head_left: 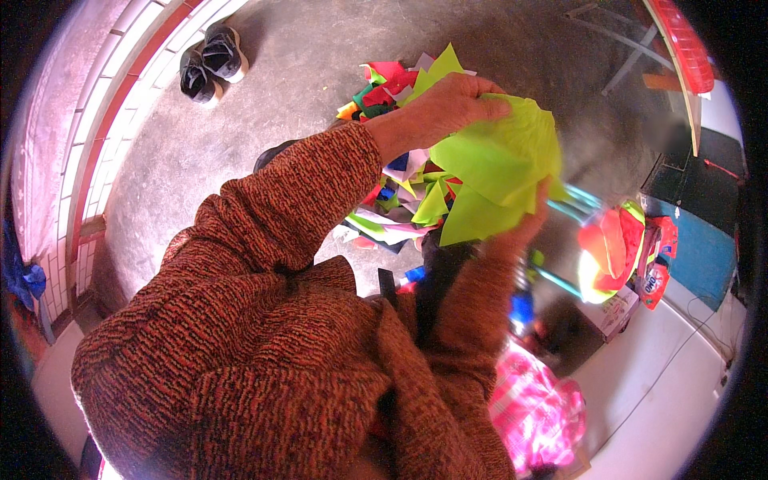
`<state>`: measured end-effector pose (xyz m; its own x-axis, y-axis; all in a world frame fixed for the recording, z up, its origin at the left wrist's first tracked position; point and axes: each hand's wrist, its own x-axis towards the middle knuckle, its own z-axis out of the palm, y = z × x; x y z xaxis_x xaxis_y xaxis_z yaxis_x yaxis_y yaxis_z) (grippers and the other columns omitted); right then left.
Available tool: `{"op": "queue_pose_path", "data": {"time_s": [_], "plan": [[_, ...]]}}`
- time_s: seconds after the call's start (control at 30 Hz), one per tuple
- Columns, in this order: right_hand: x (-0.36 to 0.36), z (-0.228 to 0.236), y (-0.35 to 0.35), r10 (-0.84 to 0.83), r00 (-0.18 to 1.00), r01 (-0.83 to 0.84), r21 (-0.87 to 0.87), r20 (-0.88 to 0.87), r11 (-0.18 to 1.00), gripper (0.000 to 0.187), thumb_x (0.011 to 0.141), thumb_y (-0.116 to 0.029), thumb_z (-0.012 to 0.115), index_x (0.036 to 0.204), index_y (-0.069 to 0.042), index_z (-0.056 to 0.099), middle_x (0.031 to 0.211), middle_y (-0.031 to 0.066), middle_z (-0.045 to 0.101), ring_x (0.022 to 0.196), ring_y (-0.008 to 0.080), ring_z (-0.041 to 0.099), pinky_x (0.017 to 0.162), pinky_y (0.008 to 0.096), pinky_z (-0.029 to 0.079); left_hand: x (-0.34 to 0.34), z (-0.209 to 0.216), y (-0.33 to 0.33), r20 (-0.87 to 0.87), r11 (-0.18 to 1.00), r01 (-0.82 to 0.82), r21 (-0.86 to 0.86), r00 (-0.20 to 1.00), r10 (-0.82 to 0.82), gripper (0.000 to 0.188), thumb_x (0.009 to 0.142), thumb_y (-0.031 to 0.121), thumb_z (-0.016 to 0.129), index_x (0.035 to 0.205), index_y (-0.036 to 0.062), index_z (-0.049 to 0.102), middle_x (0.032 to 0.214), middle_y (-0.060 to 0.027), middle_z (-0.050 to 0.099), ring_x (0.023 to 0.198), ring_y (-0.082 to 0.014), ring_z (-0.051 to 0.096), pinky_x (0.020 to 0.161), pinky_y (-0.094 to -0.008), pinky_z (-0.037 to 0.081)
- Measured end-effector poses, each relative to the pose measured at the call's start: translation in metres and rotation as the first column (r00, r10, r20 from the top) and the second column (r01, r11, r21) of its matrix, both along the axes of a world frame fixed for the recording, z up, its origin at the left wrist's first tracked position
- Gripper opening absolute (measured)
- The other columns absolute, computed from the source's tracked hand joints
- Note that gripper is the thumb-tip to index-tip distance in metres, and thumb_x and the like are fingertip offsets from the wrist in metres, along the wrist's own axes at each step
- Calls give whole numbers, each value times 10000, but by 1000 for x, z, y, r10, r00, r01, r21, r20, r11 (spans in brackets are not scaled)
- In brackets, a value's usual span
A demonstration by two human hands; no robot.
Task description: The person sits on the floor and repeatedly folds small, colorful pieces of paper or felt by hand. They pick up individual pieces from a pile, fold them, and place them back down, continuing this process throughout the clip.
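A bright lime-yellow piece of fabric [496,156] with pointed corners is held up between my two hands. My left hand [456,102] pinches its upper edge, the thumb lying along the top. At the lower right edge, my right hand [528,224] has its fingers closed on the same fabric; they are partly hidden behind it and slightly blurred. Underneath, a heap of colourful scraps [392,212] in red, lime, lilac, green and blue lies on the floor, partly covered by the fabric and my left arm.
Black shoes [214,60] sit on the concrete floor [320,48] at the far left. To the right are an orange and lime bundle [612,248], red packets [658,260] and a cardboard box [612,312]. Pink checked cloth [536,408] lies at the lower right.
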<state>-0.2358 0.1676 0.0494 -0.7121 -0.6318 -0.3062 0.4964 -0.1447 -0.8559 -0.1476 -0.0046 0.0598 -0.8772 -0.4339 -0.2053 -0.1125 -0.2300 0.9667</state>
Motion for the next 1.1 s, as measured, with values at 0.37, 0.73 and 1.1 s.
{"op": "queue_pose_path", "data": {"time_s": [0.37, 0.73, 1.1], "plan": [[1, 0, -1, 1, 998, 2, -39, 67, 999, 552, 919, -407, 409, 1315, -23, 387, 1281, 141, 483, 1140, 273, 496, 978, 429, 381, -6, -14, -1, -153, 989, -129, -65, 981, 118, 414, 940, 362, 433, 1090, 3, 573, 958, -45, 626, 899, -113, 563, 845, -269, 430], [0, -7, 2, -44, 997, 41, 47, 62, 998, 549, 909, -394, 442, 1295, -5, 405, 1256, 148, 505, 1114, 283, 516, 960, 422, 400, 2, 3, 0, -145, 979, -202, -20, 970, 197, 324, 943, 261, 409, 1035, 2, 581, 916, -87, 626, 837, -165, 599, 774, -288, 467], [1, 0, 8, -64, 993, 68, 36, -102, 997, 480, 848, -261, 590, 1243, -35, 435, 1132, 104, 562, 993, 240, 574, 855, 369, 479, -12, -6, -1, -150, 929, -365, 58, 917, 369, 300, 930, 307, 471, 963, 40, 602, 828, -33, 610, 742, -113, 553, 682, -273, 454]]}}
